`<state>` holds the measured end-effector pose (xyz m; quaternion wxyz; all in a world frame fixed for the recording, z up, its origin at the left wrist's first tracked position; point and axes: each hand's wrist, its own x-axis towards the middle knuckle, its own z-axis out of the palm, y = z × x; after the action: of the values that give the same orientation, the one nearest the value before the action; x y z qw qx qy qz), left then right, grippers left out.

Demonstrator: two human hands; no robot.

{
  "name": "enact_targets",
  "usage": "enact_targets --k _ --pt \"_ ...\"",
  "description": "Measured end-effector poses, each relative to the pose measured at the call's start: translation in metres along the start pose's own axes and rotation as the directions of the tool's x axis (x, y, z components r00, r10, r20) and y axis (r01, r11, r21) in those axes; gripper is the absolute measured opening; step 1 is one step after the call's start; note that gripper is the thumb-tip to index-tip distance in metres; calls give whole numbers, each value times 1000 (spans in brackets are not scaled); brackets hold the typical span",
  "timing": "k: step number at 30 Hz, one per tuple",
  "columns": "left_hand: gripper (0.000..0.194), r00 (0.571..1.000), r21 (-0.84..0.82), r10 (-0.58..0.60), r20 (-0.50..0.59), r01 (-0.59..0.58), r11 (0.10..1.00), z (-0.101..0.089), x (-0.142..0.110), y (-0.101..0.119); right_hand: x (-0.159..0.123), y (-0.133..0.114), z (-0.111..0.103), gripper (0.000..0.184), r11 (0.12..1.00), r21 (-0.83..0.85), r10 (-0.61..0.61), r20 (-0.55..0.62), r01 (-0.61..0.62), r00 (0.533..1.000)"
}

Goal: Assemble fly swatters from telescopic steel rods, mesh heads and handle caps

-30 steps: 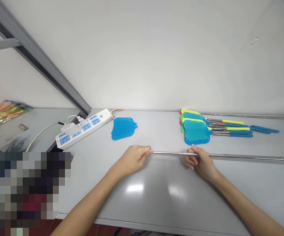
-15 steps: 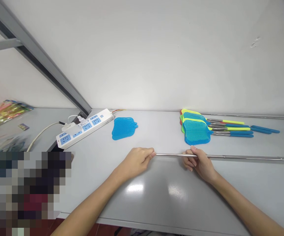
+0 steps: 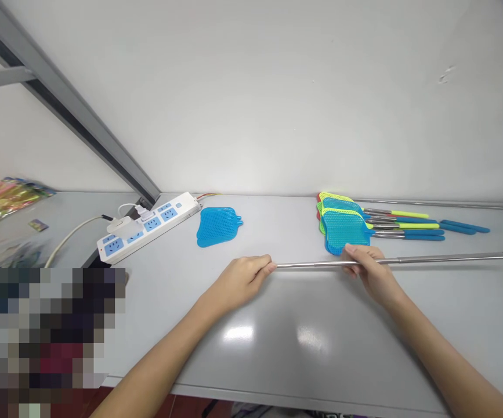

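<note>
A long metal telescopic rod [image 3: 312,265] stretches across in front of me and runs out of view on the right. My left hand [image 3: 245,277] is closed around its left end. Further along, my right hand [image 3: 373,270] has thumb and fingers closed on the rod; some of its fingers are hidden behind the hand. Behind the right hand lies a pile of flyswatters [image 3: 347,229] with blue, yellow, green and red mesh heads, their metal shafts and coloured grips pointing right. Blue flyswatter heads [image 3: 219,226] with no shafts rest on the table, beyond my left hand.
A white power strip [image 3: 147,227] with plugs sits at the left by a metal post [image 3: 98,136]. Blue handle grips [image 3: 464,227] and another metal rod [image 3: 442,204] lie at the back right. Plastic-wrapped goods [image 3: 7,200] are on the far left. A blurred patch covers the lower left.
My right hand has slid right along the rod, away from my left hand. The rod's right side has risen a little in view. The left hand keeps its grip.
</note>
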<state>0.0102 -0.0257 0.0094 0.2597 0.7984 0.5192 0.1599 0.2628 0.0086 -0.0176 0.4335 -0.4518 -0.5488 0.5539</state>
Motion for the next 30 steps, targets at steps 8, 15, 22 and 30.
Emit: enact_targets --k 8,15,22,30 --pt "33 1000 17 -8 -2 8 1000 2 1 -4 4 -4 -4 44 997 45 58 -58 -55 997" --pt "33 1000 33 -15 -2 15 999 7 2 -6 3 0 5 48 985 111 128 23 -130 991" --pt "32 1000 64 -9 -14 10 998 6 4 -10 0 2 6 53 978 89 163 243 -189 956" --pt "32 1000 66 23 -13 -22 998 8 3 -11 -3 -3 4 50 960 126 196 334 -250 922"
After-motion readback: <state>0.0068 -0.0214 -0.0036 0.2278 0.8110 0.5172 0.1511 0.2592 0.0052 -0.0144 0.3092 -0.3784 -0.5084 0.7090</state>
